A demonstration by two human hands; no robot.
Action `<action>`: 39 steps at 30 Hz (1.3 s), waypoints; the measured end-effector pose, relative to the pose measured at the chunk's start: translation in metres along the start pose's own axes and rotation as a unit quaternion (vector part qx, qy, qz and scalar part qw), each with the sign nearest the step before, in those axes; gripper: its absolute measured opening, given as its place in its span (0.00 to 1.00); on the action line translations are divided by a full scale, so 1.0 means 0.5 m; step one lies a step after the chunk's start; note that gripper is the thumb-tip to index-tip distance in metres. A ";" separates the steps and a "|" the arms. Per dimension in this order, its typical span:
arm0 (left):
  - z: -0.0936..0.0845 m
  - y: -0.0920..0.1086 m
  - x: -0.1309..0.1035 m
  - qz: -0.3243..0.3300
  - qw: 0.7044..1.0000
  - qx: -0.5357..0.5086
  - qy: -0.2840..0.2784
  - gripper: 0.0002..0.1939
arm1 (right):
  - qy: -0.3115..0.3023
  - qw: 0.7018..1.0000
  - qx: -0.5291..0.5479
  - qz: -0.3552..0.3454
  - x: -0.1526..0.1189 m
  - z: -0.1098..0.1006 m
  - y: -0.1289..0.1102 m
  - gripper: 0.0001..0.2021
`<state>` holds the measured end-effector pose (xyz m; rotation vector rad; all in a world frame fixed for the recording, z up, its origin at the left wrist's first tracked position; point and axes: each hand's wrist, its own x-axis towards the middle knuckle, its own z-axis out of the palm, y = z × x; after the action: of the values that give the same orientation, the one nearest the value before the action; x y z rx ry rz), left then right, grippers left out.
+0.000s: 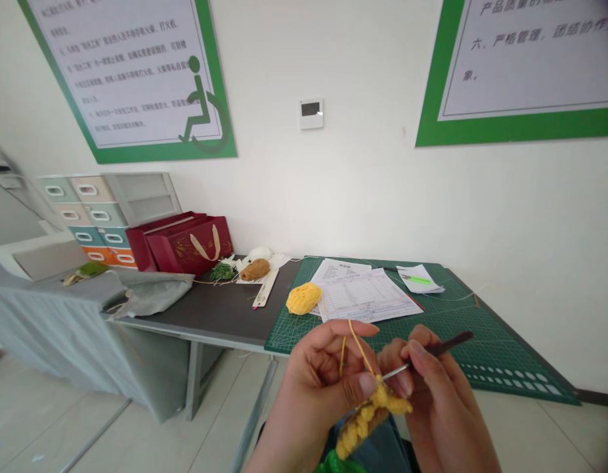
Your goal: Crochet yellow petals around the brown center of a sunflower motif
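My left hand (320, 387) pinches a yellow and brown crochet piece (364, 420) between thumb and fingers. Yellow yarn (357, 345) loops over its raised index finger and runs down to the work. In my right hand (432, 387) is a crochet hook (446, 345) with a dark handle, its metal shaft pointing left into the top of the piece. The hook's tip is hidden in the stitches. Below the piece shows something bright green (339, 463), partly cut off. Beyond my hands, a ball of yellow yarn (304, 299) rests on the green cutting mat (284, 335).
Printed sheets (368, 295) and a small paper stack with a green marker (418, 280) lie on the mat. To the left are brown yarn (255, 270), green yarn (222, 271), a ruler (265, 289), a grey cloth (153, 292), a dark red gift bag (186, 243) and stacked drawers (97, 213).
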<state>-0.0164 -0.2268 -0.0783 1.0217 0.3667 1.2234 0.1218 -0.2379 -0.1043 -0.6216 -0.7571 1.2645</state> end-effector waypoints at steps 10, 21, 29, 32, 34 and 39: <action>0.002 0.002 -0.003 0.041 0.997 0.063 -0.004 0.14 | 0.048 0.998 -0.006 0.033 0.003 0.014 -0.011 0.22; -0.011 -0.009 -0.018 0.119 0.961 0.248 0.031 0.09 | 0.055 0.998 -0.008 0.022 0.010 0.012 -0.010 0.20; 0.008 0.007 -0.014 0.321 0.855 0.402 -0.060 0.29 | 0.080 0.997 -0.002 0.003 0.016 0.024 -0.030 0.19; 0.014 0.009 -0.011 0.358 0.834 0.413 -0.071 0.32 | 0.078 0.997 -0.005 -0.011 0.015 0.024 -0.031 0.18; 0.016 0.007 -0.010 0.372 0.831 0.409 -0.062 0.32 | 0.073 0.997 -0.013 -0.023 0.013 0.020 -0.030 0.18; 0.014 0.001 -0.019 0.387 0.823 0.415 -0.023 0.28 | 0.081 0.990 -0.073 -0.085 0.004 0.008 -0.021 0.17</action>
<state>-0.0149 -0.2385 -0.0769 2.0929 0.4814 1.8082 0.1249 -0.2380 -0.0935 -0.7536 -0.7537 0.9963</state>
